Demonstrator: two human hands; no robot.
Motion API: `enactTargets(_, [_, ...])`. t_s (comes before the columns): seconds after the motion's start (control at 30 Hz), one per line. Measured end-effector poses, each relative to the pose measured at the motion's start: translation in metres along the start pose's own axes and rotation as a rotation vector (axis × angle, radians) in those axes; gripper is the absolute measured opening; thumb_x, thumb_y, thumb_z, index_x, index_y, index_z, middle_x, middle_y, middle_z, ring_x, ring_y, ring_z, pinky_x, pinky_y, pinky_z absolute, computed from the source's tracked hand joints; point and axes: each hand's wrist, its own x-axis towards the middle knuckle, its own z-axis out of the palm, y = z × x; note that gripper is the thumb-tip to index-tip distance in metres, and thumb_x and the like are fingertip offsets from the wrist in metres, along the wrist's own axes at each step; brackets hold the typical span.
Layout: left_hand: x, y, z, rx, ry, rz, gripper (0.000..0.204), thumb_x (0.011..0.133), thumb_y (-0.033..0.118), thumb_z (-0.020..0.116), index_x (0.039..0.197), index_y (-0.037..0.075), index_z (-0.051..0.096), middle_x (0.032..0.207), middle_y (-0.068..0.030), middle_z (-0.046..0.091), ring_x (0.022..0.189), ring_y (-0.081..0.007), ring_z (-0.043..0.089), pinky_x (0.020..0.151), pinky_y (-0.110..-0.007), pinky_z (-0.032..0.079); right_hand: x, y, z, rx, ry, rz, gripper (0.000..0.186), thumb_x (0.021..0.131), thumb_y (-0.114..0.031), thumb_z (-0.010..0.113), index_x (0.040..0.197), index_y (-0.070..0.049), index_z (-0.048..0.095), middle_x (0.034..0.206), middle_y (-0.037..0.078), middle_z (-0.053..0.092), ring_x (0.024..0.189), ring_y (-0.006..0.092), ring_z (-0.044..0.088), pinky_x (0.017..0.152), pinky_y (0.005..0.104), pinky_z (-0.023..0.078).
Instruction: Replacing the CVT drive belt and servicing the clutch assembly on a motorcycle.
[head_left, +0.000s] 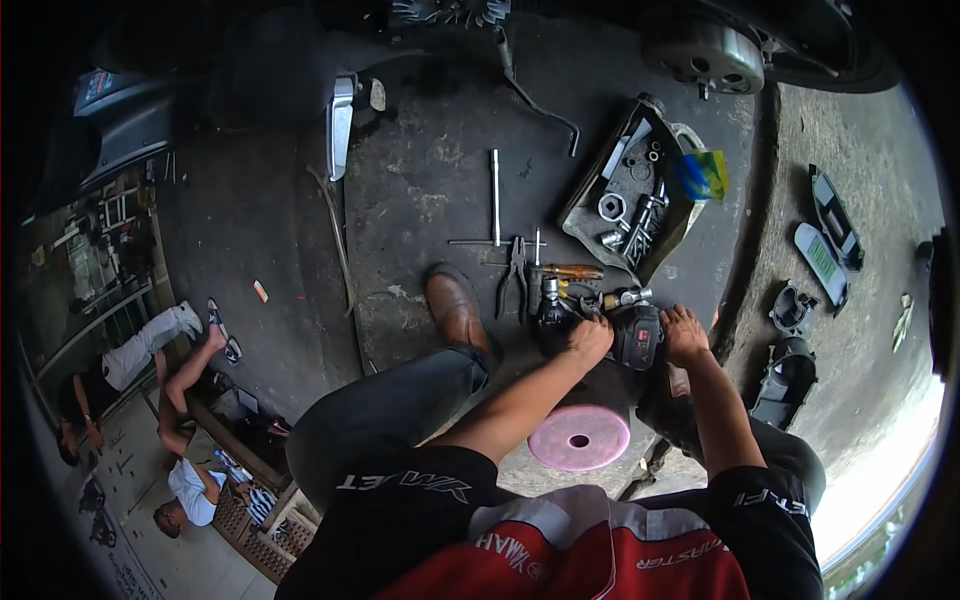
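My left hand (590, 338) is closed around the handle of a black cordless impact wrench (554, 318), which is held low over the floor in front of me. The tool's dark battery (636, 337) faces my right hand (685, 335). That hand lies beside the battery with its fingers apart; I cannot tell whether they touch it. Just beyond the wrench are pliers (515, 282) with dark handles and a screwdriver (573, 271) with an orange handle. A long T-handle wrench (495, 200) lies farther off.
A cut-open plastic container (578, 215) holds sockets and metal parts at the far right. A pink-topped round stool (580, 437) stands between my legs. Dark plastic covers (785, 380) and an open case (830, 245) lie right. Two people sit at far left, near a wooden bench (235, 435).
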Motion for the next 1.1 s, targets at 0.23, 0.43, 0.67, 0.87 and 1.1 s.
enactTargets(0.23, [-0.004,-0.035,-0.08,-0.1,-0.354,0.116,0.029,0.065,0.013,0.086,0.092,0.006,0.079,0.1,-0.0161,0.076,0.098,-0.031,0.073,0.087,-0.039,0.059,0.022,-0.018,0.052,0.051,-0.01,0.047,0.035,0.088,-0.018,0.06,0.12,-0.006,0.067,0.116,0.016,0.07,0.119,0.0325,0.061,0.104,0.0424,0.048])
enactTargets(0.43, [0.06,-0.042,-0.149,-0.155,-0.827,-0.04,0.039,0.08,0.033,0.081,0.107,0.006,0.077,0.108,-0.0138,0.076,0.092,-0.0224,0.074,0.083,-0.039,0.059,0.034,-0.023,0.006,-0.07,-0.406,0.018,0.029,0.081,-0.023,0.071,0.107,-0.012,0.077,0.115,0.015,0.073,0.109,0.0323,0.07,0.092,0.0421,0.056])
enactTargets(0.67, [0.125,-0.154,-0.31,-1.139,0.741,-0.04,0.043,0.087,0.043,0.076,0.101,0.003,0.072,0.09,-0.0125,0.073,0.081,-0.0182,0.067,0.071,-0.036,0.054,0.02,-0.023,-0.032,-0.125,-0.328,0.107,0.033,0.083,-0.028,0.063,0.104,-0.007,0.078,0.111,0.019,0.073,0.105,0.0349,0.07,0.087,0.043,0.057])
enactTargets(0.87, [0.165,-0.145,-0.424,-1.869,0.925,-0.037,0.091,0.086,0.063,0.067,0.149,0.002,0.044,0.152,-0.0187,0.046,0.138,-0.0322,0.047,0.11,-0.043,0.041,-0.015,0.019,-0.054,0.322,0.285,-0.111,0.042,0.081,-0.042,0.066,0.1,-0.006,0.076,0.104,0.021,0.072,0.096,0.0404,0.068,0.086,0.0448,0.055])
enactTargets(1.1, [0.188,-0.159,-0.43,-1.96,1.044,-0.323,0.101,0.076,0.059,0.08,0.141,-0.01,0.048,0.149,-0.0226,0.05,0.134,-0.034,0.052,0.112,-0.043,0.042,-0.06,-0.032,-0.102,0.998,0.599,0.12,0.032,0.081,-0.022,0.073,0.101,0.004,0.072,0.084,0.011,0.072,0.078,0.0182,0.067,0.075,0.0319,0.053])
